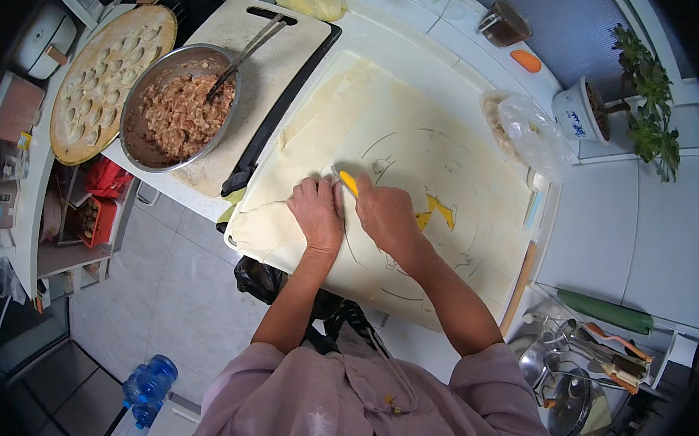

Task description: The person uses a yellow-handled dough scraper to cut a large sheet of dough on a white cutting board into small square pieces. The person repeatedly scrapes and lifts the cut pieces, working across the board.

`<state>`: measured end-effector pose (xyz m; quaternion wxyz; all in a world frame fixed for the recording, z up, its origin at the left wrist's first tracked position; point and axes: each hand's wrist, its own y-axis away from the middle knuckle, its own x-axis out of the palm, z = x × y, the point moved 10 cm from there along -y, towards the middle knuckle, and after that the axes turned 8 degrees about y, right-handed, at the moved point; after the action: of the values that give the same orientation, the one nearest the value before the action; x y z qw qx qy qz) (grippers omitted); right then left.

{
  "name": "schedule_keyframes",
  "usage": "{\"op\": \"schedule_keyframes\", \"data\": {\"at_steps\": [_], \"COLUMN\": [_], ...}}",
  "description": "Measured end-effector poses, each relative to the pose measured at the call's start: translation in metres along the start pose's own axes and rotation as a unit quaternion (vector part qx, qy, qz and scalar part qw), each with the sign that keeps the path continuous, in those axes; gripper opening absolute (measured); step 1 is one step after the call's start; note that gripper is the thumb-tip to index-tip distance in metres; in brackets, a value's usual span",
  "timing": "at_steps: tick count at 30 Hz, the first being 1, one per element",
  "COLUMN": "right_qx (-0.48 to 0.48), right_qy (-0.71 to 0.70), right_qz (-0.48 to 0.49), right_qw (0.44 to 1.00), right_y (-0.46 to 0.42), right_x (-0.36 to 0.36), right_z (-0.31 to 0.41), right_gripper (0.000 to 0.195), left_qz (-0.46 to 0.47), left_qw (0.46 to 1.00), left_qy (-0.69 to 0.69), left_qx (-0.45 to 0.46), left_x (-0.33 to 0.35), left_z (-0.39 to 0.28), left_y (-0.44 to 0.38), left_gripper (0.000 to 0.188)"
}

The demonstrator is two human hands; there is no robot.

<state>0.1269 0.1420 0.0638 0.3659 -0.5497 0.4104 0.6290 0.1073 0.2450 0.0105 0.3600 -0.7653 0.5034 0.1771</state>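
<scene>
A thin sheet of dough (312,136) lies over a large white board with printed markings. My right hand (386,211) is closed around the yellow handle of a small knife (348,182), its blade pointing to the upper left, over the dough. Just left of the blade, my left hand (320,207) rests on the dough with its fingers close together. More dough lies bunched at the board's lower left corner (267,227). Up and to the left, a steel bowl (129,136) holds a minced filling (180,115) with chopsticks (239,61) standing in it.
The bowl sits on a white cutting board (262,72). Beyond it, a round tray (66,143) carries several filled dumplings. A plastic bag (531,133) lies at the back right, and a wooden rolling pin (518,287) along the right side. A utensil rack (607,357) stands lower right.
</scene>
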Motion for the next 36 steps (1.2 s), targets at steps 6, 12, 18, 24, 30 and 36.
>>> {"op": "schedule_keyframes", "data": {"at_steps": [6, 12, 18, 24, 30, 36], "right_qx": [0.012, 0.026, 0.042, 0.069, 0.078, 0.091], "right_qy": [0.014, 0.013, -0.013, -0.038, -0.043, -0.043], "right_qz": [0.017, 0.035, 0.050, 0.040, 0.004, 0.016], "right_qw": [1.000, 0.999, 0.998, 0.996, 0.996, 0.995], "right_y": [0.013, 0.036, 0.073, 0.096, 0.111, 0.122], "right_x": [-0.006, -0.004, 0.001, 0.000, 0.010, 0.002], "right_z": [-0.005, -0.017, -0.029, -0.036, -0.038, -0.038], "right_gripper": [0.018, 0.018, 0.021, 0.018, 0.017, 0.017], "left_qz": [-0.012, -0.027, -0.023, -0.011, 0.151, 0.288], "left_qw": [1.000, 0.999, 0.999, 0.999, 0.976, 0.955], "left_qy": [-0.004, 0.008, -0.013, -0.013, 0.073, 0.005], "left_qx": [0.007, 0.019, 0.027, 0.030, 0.141, 0.069], "left_x": [-0.001, -0.003, -0.005, -0.005, 0.023, 0.075], "left_z": [0.002, -0.003, -0.003, -0.006, -0.053, -0.046], "left_y": [-0.001, -0.002, -0.002, -0.003, -0.015, -0.026], "left_gripper": [0.017, 0.018, 0.018, 0.018, 0.022, 0.017]}}
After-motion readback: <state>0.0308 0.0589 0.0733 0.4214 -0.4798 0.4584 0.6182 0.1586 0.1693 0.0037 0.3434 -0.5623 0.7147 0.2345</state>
